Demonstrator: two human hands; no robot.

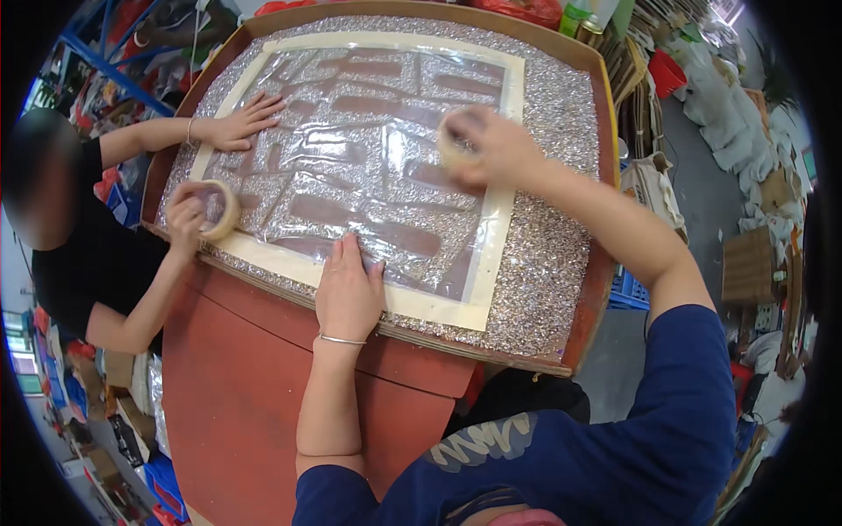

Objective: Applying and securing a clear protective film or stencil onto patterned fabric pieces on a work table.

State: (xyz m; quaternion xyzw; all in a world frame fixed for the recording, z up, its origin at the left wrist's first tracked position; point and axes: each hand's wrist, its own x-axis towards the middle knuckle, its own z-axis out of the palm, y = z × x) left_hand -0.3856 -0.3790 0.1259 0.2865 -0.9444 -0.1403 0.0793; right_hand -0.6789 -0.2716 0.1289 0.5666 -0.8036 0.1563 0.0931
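Observation:
A clear plastic sheet [351, 180] with cut-out shapes, edged by a cream tape border [421, 311], lies on a tray of silvery glitter [548, 263]. My left hand [349, 285] rests flat on the sheet's near edge, its fingers stretched out. Over the right part of the sheet, my right hand [500, 149] grips a roll of cream tape [458, 151]; both are blurred by motion. Across at the left, another person's hand [184, 215] holds a second tape roll [221, 210], while that person's other hand [241, 124] lies spread on the sheet's left edge.
A raised wooden rim [605, 131] surrounds the glitter. The tray stands on a red-brown table [237, 377]. Flat cardboard [627, 74] and a red bucket [667, 73] are at the right. Blue metal shelving [110, 61] stands back left. A green bottle [574, 16] is behind the rim.

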